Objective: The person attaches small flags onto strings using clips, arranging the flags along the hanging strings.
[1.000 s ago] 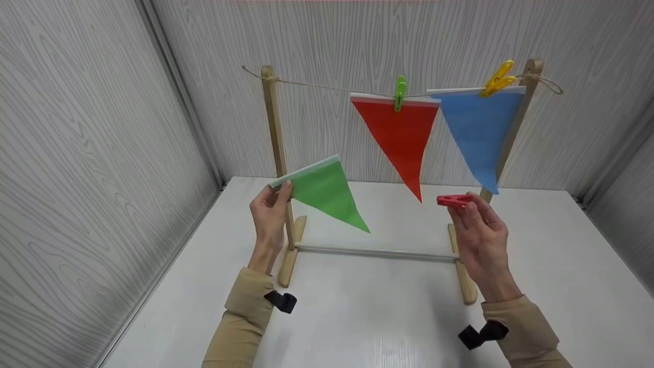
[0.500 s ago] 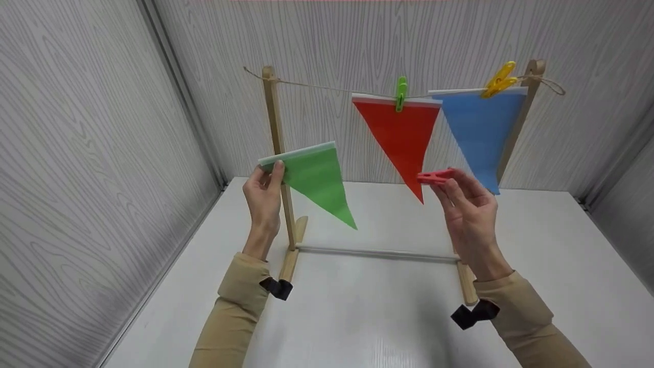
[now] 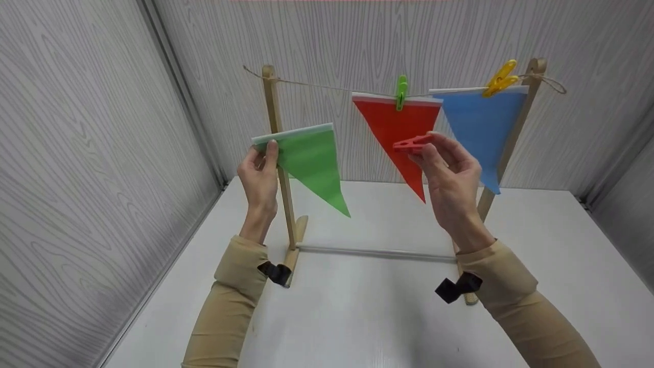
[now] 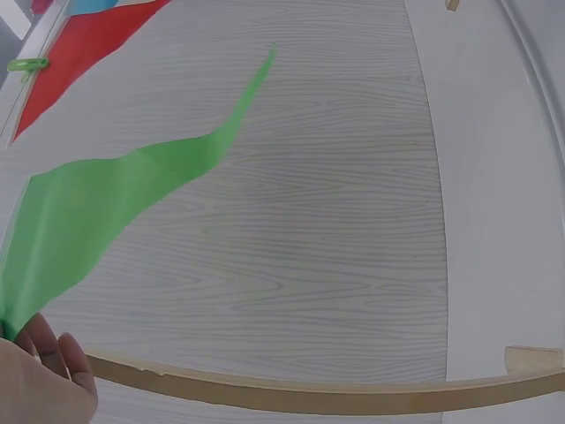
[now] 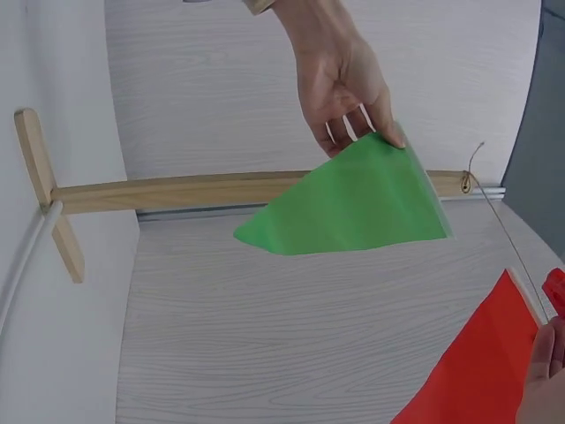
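Both hands have risen since the earlier frames; left hand [image 3: 261, 174] now carries the green pennant [image 3: 309, 161] up beside the left post [image 3: 276, 148] of the wooden rack, and right hand [image 3: 449, 179] has brought the red clothespin [image 3: 411, 143] up in front of the red pennant [image 3: 401, 138]; string [image 3: 327, 88] not yet reached by either.

Left hand: thumb and fingers pinch the white top hem of the green pennant at its left corner; the flag hangs tilted, point down toward the tabletop [image 3: 378, 312], clear of it; the right wrist view confirms the pinch at one corner only. Right hand: fingertips pinch the red clothespin at its tail end; cannot tell whether its jaws are sprung apart.

Already on the string: red pennant under a green clothespin [image 3: 401, 93], blue pennant [image 3: 477, 133] under a yellow clothespin [image 3: 499, 78]; the free span lies between the left post and the red pennant, toward the far left corner of the tabletop.

Judgement on doing the step well: bring the hem level and touching the string along the free span, not overlapping the red pennant's hem; squeeze the clothespin fully before approach; seat it near the hem's middle so it bites hem and string together; let go with the left hand only once the clip holds; avoid tugging the string, since the rack looks light.
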Motion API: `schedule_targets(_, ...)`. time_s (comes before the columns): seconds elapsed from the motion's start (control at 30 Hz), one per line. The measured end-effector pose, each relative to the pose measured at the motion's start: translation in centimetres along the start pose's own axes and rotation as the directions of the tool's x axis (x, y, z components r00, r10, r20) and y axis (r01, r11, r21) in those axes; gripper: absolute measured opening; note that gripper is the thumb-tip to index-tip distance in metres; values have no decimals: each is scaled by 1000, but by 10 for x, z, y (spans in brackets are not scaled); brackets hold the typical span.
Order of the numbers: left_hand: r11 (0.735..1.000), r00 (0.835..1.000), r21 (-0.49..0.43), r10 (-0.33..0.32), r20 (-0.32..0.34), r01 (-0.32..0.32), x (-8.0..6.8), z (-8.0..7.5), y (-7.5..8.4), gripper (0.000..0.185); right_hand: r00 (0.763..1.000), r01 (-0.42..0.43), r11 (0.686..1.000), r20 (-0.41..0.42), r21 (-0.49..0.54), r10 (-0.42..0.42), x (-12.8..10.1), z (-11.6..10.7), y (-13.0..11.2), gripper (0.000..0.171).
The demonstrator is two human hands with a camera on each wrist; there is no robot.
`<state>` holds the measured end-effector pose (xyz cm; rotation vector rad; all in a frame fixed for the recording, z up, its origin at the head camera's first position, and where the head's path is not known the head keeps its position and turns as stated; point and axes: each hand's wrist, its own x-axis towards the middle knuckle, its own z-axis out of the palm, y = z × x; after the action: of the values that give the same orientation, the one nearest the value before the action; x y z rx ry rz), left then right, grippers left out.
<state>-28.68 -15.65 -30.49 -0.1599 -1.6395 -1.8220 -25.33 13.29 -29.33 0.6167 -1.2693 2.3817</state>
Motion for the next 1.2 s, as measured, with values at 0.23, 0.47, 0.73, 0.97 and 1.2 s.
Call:
schedule_targets(0.23,1000,1000,28,-2,7,2,8,4,9,24,998,37,996,49,-78,-33,16,20,-2,24)
schedule_targets(0.47,999,1000,51,2,28,-4,18,10,23,26,992,90,985,101,-147,-76,33,43,-6,27)
schedule_targets(0.73,1000,998,12,-19,52,18,29,13,27,30,985,137,964,135,-226,-108,50,66,-4,28)
schedule_targets(0.97,997,997,-49,-52,52,54,37,14,31,34,979,156,946,170,-283,-111,65,81,-2,27)
schedule_targets(1.2,996,997,-48,-71,39,72,42,15,34,33,977,155,941,190,-300,-100,77,96,0,26)
